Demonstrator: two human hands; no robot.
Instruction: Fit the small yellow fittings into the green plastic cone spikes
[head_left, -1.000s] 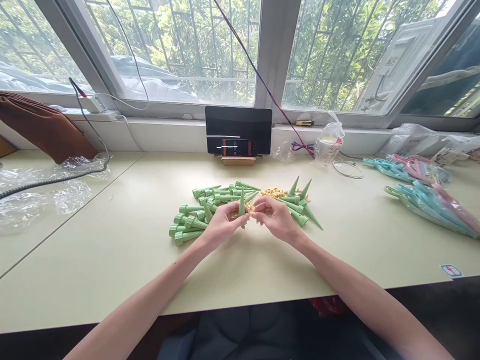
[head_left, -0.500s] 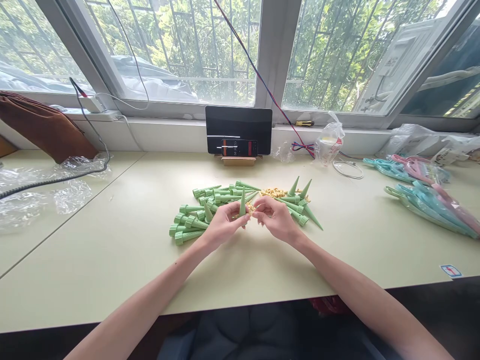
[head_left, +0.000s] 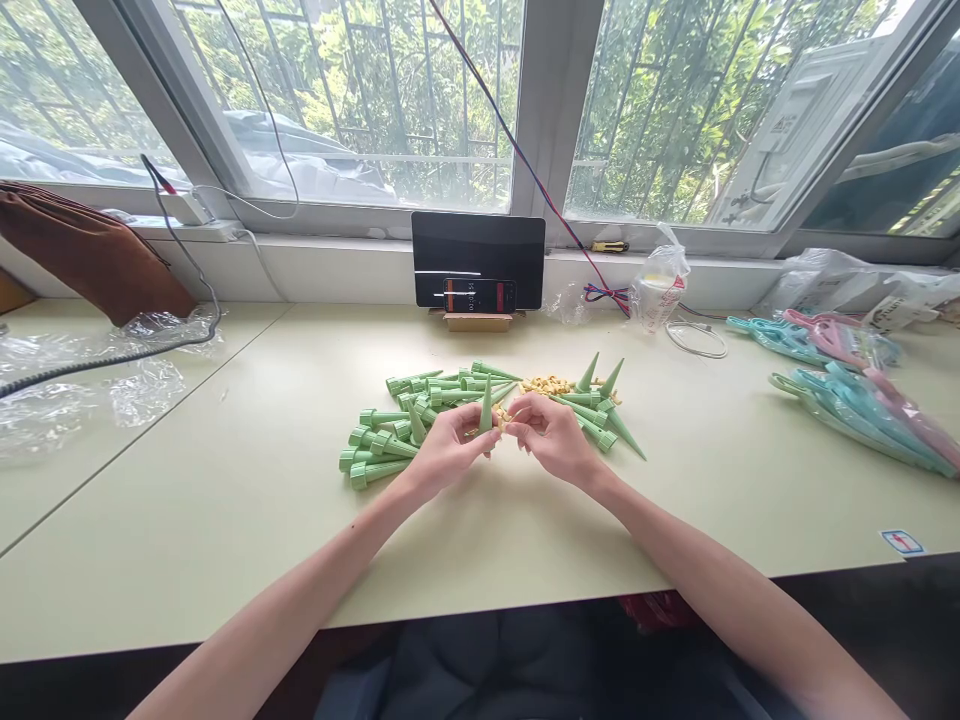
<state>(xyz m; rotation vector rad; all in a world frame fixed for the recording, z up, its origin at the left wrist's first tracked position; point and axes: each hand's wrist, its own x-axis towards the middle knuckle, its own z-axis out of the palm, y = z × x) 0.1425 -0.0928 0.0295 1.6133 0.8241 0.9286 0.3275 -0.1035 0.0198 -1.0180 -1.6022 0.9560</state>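
My left hand (head_left: 448, 447) is closed round the base of a green cone spike (head_left: 485, 404) that points straight up. My right hand (head_left: 553, 436) pinches a small yellow piece (head_left: 504, 421) right beside that spike's base. Both hands hover at the near edge of a pile of green cone spikes (head_left: 405, 425) lying on the pale table (head_left: 247, 480). A small heap of yellow pieces (head_left: 546, 384) lies just behind my right hand. Two more spikes (head_left: 598, 378) stand tilted beside it.
A tablet (head_left: 478, 258) with a phone (head_left: 478, 295) propped before it stands at the window ledge. Bagged pastel plastic items (head_left: 855, 395) lie at the right, crumpled clear plastic (head_left: 90, 385) and a brown bag (head_left: 90, 255) at the left. A knotted plastic bag (head_left: 660, 280) sits behind.
Almost nothing has moved. My right fingers have shifted slightly against the base of the upright spike.
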